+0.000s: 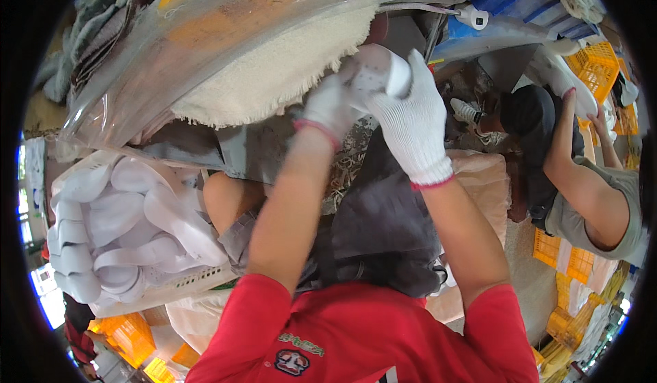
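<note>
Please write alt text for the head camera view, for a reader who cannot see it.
Two gloved hands, left hand and right hand, hold a white shoe sole against a fluffy buffing wheel. A basket of white soles sits at left; another person works at right.

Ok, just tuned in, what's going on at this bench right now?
A person in a red shirt holds a white perforated shoe piece up in both white-gloved hands, left hand and right hand, against a fuzzy cream buffing wheel. A white plastic basket of similar white shoe pieces sits at their left. Another person works at right.
</note>
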Demonstrator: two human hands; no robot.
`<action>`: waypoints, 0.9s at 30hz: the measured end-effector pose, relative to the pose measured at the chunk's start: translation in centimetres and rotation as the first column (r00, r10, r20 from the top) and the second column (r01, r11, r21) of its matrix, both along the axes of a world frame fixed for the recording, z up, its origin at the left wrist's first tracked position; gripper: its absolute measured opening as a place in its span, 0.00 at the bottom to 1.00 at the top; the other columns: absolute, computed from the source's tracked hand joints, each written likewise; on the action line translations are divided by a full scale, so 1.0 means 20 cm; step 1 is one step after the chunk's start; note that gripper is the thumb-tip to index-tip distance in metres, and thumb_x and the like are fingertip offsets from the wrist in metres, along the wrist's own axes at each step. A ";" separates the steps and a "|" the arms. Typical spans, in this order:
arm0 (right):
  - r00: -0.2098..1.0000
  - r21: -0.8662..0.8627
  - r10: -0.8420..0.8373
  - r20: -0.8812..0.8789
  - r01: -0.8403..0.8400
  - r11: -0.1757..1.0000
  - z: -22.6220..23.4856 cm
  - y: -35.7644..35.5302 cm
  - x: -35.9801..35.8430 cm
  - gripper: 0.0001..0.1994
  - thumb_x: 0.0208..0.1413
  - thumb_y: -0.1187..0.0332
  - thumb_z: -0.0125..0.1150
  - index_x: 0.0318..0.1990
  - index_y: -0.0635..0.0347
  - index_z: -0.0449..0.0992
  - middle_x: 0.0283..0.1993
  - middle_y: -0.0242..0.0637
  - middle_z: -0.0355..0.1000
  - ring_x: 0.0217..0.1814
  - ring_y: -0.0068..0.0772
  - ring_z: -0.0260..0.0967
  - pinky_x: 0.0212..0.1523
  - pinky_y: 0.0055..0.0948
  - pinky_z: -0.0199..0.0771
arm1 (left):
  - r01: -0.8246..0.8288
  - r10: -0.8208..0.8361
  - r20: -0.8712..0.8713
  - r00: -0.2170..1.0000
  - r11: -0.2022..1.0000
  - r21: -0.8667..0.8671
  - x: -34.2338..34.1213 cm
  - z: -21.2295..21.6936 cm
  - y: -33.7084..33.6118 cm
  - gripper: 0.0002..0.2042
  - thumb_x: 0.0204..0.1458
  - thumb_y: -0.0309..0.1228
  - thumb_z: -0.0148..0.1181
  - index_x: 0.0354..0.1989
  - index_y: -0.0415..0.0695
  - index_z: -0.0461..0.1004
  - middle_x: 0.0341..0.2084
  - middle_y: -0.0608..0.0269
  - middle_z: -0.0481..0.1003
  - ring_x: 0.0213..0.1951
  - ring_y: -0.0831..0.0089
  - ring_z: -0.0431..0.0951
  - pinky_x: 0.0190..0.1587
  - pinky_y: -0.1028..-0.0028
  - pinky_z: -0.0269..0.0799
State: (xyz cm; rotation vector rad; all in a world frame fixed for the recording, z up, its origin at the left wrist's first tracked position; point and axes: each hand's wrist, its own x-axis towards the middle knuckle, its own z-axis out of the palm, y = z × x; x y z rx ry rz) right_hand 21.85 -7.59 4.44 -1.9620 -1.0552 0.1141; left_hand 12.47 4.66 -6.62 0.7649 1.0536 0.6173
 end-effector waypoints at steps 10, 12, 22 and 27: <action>0.888 -0.132 0.114 -0.445 -0.191 0.973 0.01 0.21 0.11 0.27 0.55 0.53 0.75 0.52 0.70 0.84 0.48 0.58 0.85 0.53 0.57 0.84 0.56 0.47 0.83 | 0.404 -0.393 -0.257 0.883 0.914 -0.009 -0.46 0.27 -0.22 0.24 0.61 0.36 0.77 0.60 0.35 0.81 0.50 0.61 0.84 0.49 0.77 0.81 0.55 0.74 0.77; 0.874 -0.103 0.216 -0.435 -0.287 0.952 0.07 0.08 0.05 0.34 0.51 0.54 0.79 0.61 0.70 0.81 0.57 0.61 0.81 0.62 0.61 0.81 0.66 0.48 0.79 | 0.309 -0.273 -0.237 0.932 0.942 0.133 -0.30 0.27 -0.21 0.24 0.65 0.44 0.72 0.61 0.37 0.82 0.53 0.61 0.84 0.54 0.75 0.82 0.58 0.71 0.77; 0.620 -0.318 0.619 0.482 -0.535 0.783 0.04 -0.38 -0.30 0.26 0.51 0.72 0.69 0.61 0.56 0.85 0.59 0.40 0.84 0.56 0.48 0.83 0.54 0.44 0.84 | 0.159 0.158 0.773 0.615 0.935 -0.318 -0.42 0.19 -0.32 0.39 0.71 0.69 0.43 0.63 0.42 0.75 0.50 0.40 0.83 0.45 0.44 0.86 0.51 0.45 0.84; 0.708 -0.225 0.496 0.504 -0.447 0.866 -0.07 -0.15 -0.51 0.27 0.51 0.75 0.69 0.63 0.52 0.83 0.51 0.42 0.86 0.43 0.43 0.87 0.42 0.38 0.87 | -0.018 0.112 0.862 0.494 0.993 -0.119 -0.41 -0.05 -0.05 0.31 0.72 0.59 0.43 0.67 0.46 0.72 0.51 0.49 0.82 0.43 0.49 0.83 0.47 0.52 0.84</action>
